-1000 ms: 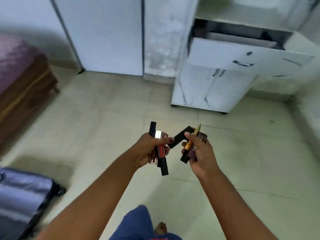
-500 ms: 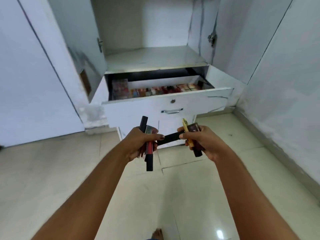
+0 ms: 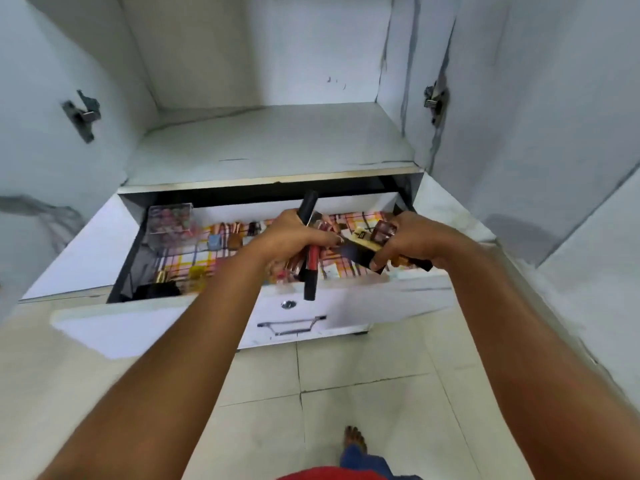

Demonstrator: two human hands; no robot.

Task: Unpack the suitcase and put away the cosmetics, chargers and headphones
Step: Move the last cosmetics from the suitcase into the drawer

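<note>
Cosmetics, light, stiff, slippery tubes, are gripped mid-length in curled left hand and right hand fingers above drawer.

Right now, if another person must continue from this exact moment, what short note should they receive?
Left hand: grips a bundle of cosmetic tubes, among them a long black one and a red one, over the open drawer.
Right hand: holds several more cosmetics, including a dark reddish box and a flat black piece.
Drawer: pulled out, lined with checked paper; small bottles and a clear box already lie inside.
Done: both handfuls are brought to the drawer.
Left: set these cosmetics down inside. Chargers, headphones and the suitcase are not in view, so their status cannot be told.
</note>
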